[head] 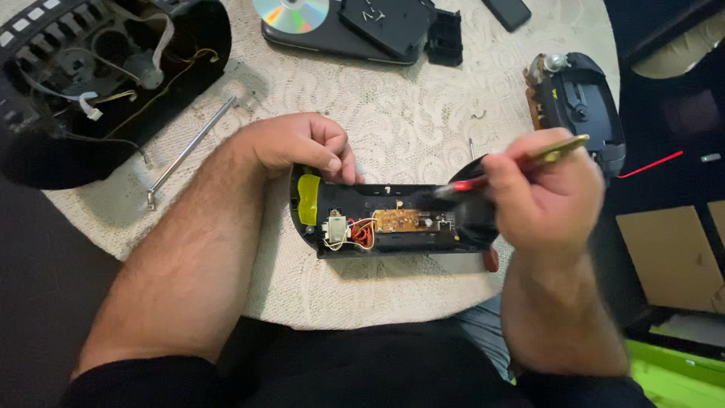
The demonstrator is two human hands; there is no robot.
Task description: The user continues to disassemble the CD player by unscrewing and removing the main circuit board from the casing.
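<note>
A long black open casing part, with a brown circuit board, a small transformer with red and yellow wires and a yellow-green end piece inside, is laid near the near edge of the round surface, which is covered by a cream lace cloth. Its long axis runs left to right, the open side turned up and the yellow-green end pointing left. The near rim of the casing lies close to the surface's near edge; bare cloth is left on the far side of it, up to a flat black player with a shiny disc.

The left hand is set on the far left corner of the casing, the forearm coming in from the near left, the fingers curled shut on its rim. The right hand is held over the casing's right end, the fingers closed around a red-handled brush whose blurred dark head points left, toward the board.

A large open black housing with loose wires is seen at the far left, a thin telescopic antenna rod lies beside it, and another black housing part rests at the right edge.
</note>
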